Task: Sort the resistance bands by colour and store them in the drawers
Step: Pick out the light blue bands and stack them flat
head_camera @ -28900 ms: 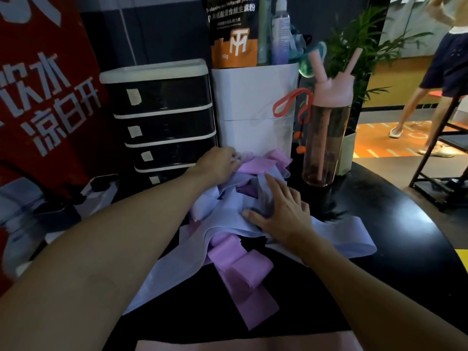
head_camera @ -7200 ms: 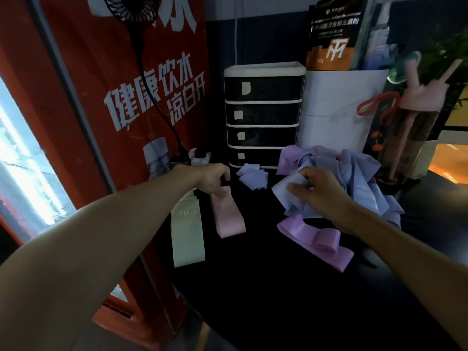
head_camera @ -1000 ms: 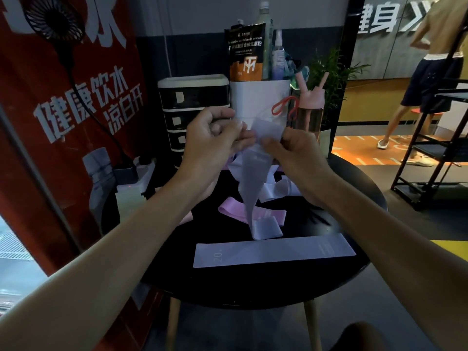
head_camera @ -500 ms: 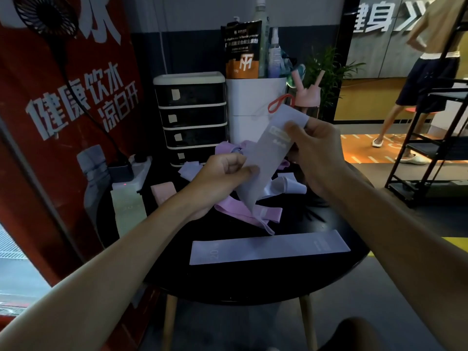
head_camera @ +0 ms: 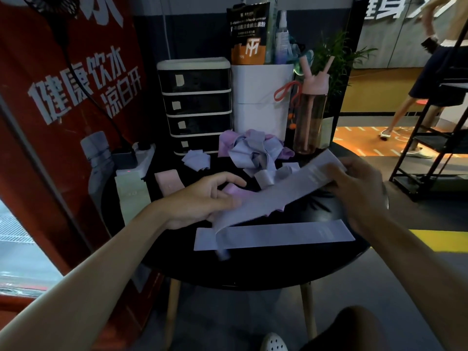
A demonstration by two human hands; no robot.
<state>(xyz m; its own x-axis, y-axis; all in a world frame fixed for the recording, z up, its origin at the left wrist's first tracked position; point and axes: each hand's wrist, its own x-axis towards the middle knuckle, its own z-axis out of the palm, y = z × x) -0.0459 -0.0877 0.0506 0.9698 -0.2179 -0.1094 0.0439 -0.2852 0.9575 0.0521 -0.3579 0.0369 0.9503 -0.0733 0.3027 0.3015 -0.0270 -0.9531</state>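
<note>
On the tabletop [head_camera: 253,269], the drawer unit [head_camera: 195,105] stands at 11 o'clock, the bin [head_camera: 260,102] just right of it, and the bottle [head_camera: 310,115] at 1. The heap of bands [head_camera: 253,150] lies before them. The flat band [head_camera: 273,235] lies at 6, with the held band [head_camera: 278,196] above it between the left hand [head_camera: 202,198] and the right hand [head_camera: 359,188].

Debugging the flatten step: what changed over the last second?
The lavender band swung from hanging upright before the drawers to stretched slantwise, low over the table. The left grip dropped to its lower end near the flat band. The right grip moved right and down, holding the upper end. Both keep hold. Unchanged: flat band, tangled pile, green band, pink band, drawers shut.
</note>
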